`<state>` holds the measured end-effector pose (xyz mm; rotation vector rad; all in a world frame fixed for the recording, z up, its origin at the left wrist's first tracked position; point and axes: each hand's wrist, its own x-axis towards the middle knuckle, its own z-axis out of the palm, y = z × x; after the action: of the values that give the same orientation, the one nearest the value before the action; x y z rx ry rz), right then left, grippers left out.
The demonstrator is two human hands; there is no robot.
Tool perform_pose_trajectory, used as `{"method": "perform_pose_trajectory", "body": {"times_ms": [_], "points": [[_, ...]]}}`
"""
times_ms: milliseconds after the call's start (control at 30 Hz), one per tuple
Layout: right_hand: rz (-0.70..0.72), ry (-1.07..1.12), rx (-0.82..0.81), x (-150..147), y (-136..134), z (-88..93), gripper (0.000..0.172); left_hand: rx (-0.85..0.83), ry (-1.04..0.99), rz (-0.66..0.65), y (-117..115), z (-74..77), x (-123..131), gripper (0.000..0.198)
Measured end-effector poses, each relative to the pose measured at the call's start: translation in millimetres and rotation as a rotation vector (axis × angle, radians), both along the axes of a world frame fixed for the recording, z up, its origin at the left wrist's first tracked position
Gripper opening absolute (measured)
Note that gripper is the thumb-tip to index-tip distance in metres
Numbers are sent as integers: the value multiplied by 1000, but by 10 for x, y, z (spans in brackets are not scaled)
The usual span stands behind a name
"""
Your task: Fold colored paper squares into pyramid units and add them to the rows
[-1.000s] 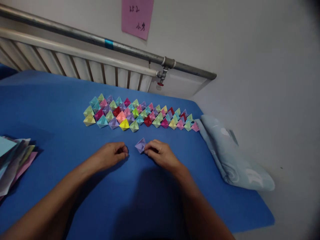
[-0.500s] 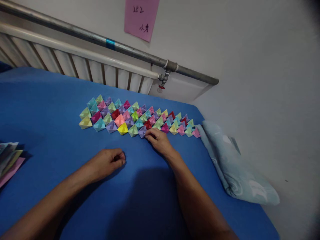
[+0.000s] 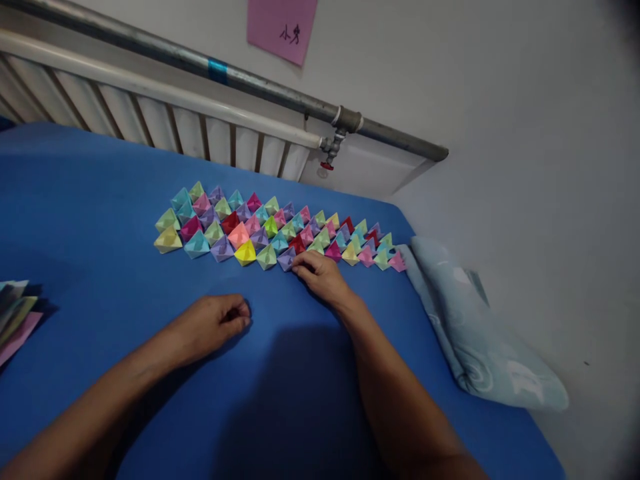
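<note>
Rows of small folded paper boats (image 3: 245, 253) in many colours stand close together on a blue sheet (image 3: 125, 280). At the front row, my right hand (image 3: 320, 273) pinches the right edge of a purple paper boat (image 3: 287, 259), its thumb and forefinger together. That hand partly covers boats behind it, among them a green one (image 3: 317, 245). My left hand (image 3: 217, 320) rests on the sheet in front of the rows, fingers curled in toward the thumb, and nothing shows in it.
A stack of coloured paper (image 3: 20, 327) lies at the left edge. On the right is a folded light-blue blanket (image 3: 470, 333) against the wall. Behind the sheet run a white radiator (image 3: 190, 127) and a metal pipe (image 3: 275, 93) with a red-handled valve (image 3: 327, 165). A pink note (image 3: 283, 30) hangs above.
The camera view has shifted slightly. My right hand stays at the purple paper boat, and my left hand keeps its place and curled shape.
</note>
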<state>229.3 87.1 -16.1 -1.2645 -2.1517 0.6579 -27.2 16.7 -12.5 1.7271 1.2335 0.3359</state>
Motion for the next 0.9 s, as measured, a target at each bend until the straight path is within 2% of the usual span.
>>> {"method": "perform_pose_trajectory", "body": {"times_ms": [133, 333, 467, 633, 800, 900], "points": [[2, 10, 7, 0, -3, 14, 12, -42, 0, -4, -2, 62, 11, 29], [-186, 56, 1, -11, -55, 11, 14, -40, 38, -16, -6, 77, 8, 27], [-209, 30, 28, -58, -111, 13, 14, -38, 63, -21, 7, 62, 7, 24], [-261, 44, 70, -62, -175, 38, 14, 56, 71, -55, -13, 185, 28, 16], [-423, 204, -53, -25, -133, -23, 14, 63, 152, -3, 42, 216, 12, 10], [-520, 258, -92, -59, -151, 12, 15, 112, 158, 10, 54, 224, 11, 9]]}}
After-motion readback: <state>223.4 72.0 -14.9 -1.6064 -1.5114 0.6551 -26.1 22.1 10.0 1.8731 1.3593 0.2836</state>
